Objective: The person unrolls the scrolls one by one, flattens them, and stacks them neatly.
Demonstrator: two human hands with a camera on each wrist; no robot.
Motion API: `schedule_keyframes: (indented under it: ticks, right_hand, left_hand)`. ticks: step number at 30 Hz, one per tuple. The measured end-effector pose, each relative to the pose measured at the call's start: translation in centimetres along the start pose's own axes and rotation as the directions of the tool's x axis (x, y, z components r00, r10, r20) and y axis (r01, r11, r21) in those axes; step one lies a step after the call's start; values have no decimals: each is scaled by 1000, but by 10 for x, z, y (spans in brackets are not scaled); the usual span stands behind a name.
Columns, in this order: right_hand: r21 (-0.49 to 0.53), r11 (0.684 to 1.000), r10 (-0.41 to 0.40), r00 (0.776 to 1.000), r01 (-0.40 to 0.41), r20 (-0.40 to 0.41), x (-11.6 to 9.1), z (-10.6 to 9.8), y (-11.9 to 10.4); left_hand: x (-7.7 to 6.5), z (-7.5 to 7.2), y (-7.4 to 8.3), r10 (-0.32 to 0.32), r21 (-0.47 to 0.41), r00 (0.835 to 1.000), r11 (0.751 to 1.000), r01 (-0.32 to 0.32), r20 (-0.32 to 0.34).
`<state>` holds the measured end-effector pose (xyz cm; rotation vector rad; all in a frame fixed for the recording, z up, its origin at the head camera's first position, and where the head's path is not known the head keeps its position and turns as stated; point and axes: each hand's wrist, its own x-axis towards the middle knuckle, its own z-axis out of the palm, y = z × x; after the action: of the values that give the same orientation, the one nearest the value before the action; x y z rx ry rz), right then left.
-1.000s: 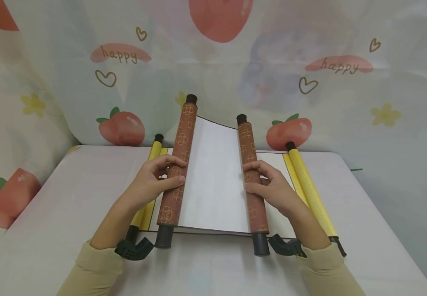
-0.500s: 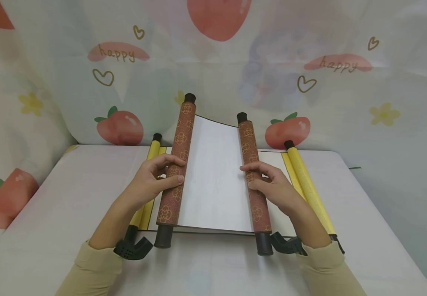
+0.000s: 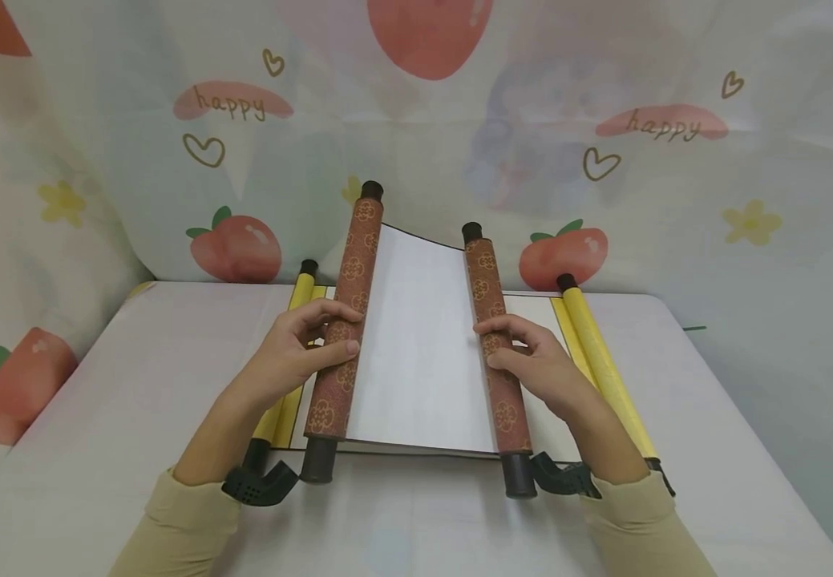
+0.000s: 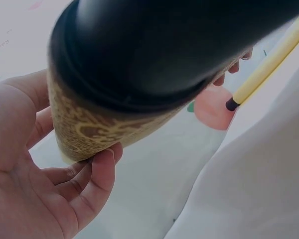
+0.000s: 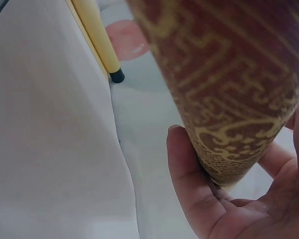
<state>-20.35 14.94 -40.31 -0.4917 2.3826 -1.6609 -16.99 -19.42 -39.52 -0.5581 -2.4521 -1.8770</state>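
Note:
A hanging scroll with reddish-brown, gold-patterned rolls is held up at a tilt, its blank white sheet [image 3: 423, 344] sagging slightly between them. My left hand [image 3: 301, 340] grips the left roll [image 3: 344, 320] around its middle, thumb and fingers on either side. On the other side, my right hand [image 3: 539, 361] holds the right roll [image 3: 506, 401], its thumb lying on the near face. Black knobs cap both rolls; one dark knob [image 4: 139, 55] fills the top of the left wrist view. In the right wrist view, the patterned roll [image 5: 229, 94] sits between thumb and fingers.
Beneath lies a second, opened scroll with a yellow left roller [image 3: 302, 292], a yellow right roller [image 3: 611, 377] and cream paper [image 3: 531, 308]. They rest on a white-covered table [image 3: 416, 521]. Behind hangs a printed cloth [image 3: 416, 144] with peaches, hearts and "happy" lettering.
The right roll's lower end has swung slightly to the right, widening the white sheet there. My right thumb has shifted right across that roll. The left hand and its roll stay nearly still.

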Motion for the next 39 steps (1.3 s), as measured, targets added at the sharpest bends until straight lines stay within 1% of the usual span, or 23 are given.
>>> schedule_keyframes:
  ticks: [10, 14, 21, 28, 35, 39]
  right_hand:
    - [23, 999, 46, 999, -47, 24, 0, -1, 1]
    - [16, 999, 49, 999, -49, 23, 0, -1, 1]
    - [-1, 999, 45, 999, -45, 8, 1, -1, 2]
    - [-37, 999, 17, 999, -18, -37, 1, -2, 2]
    - [-29, 999, 25, 998, -27, -63, 3, -3, 3]
    - [-36, 999, 15, 997, -17, -70, 4, -4, 5]
  left_hand:
    - [0, -1, 0, -3, -5, 1000, 1000, 3, 1]
    - [0, -1, 0, 0, -8, 1000, 1000, 0, -2]
    - [0, -1, 0, 6, -18, 1000, 1000, -6, -2]
    - [0, -2, 0, 11, -13, 1000, 1000, -11, -5]
    - [0, -2, 1, 9, -18, 1000, 1000, -10, -7]
    - [-1, -4, 1, 12, -24, 1000, 1000, -13, -11]
